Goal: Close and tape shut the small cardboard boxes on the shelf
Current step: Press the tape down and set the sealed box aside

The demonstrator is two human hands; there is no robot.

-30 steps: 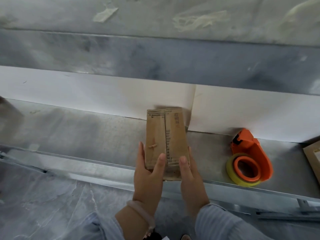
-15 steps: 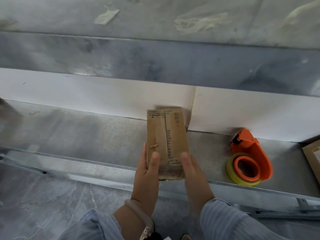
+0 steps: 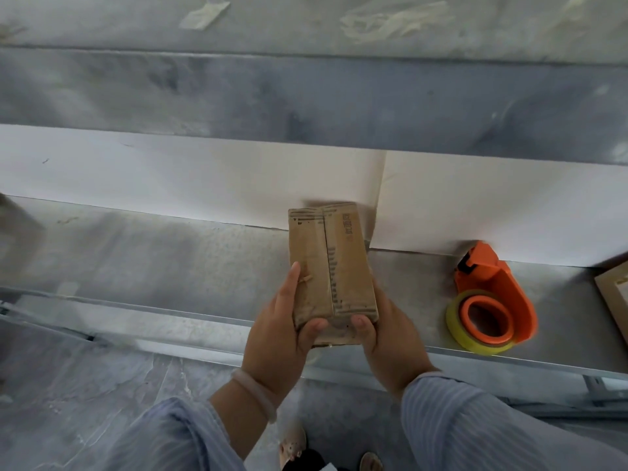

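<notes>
Head view: left hand [image 3: 282, 334] and right hand [image 3: 390, 338] both curl round the box [image 3: 331, 266] at its near end, thumbs on top, over the shelf [image 3: 170, 260] lip. Danger here: free one hand for the dispenser [image 3: 492, 300] and the flaps, seemingly untaped, may spring open, or the box slips off. Count: two hands, one dispenser, two boxes, the second box [image 3: 615, 294] at the right edge.

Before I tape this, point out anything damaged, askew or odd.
The small cardboard box, held by the left hand and right hand, is creased and scuffed, with a small torn bit sticking up beside the left thumb. Its centre seam carries no visible tape. Old tape scraps cling to the upper panel.
</notes>
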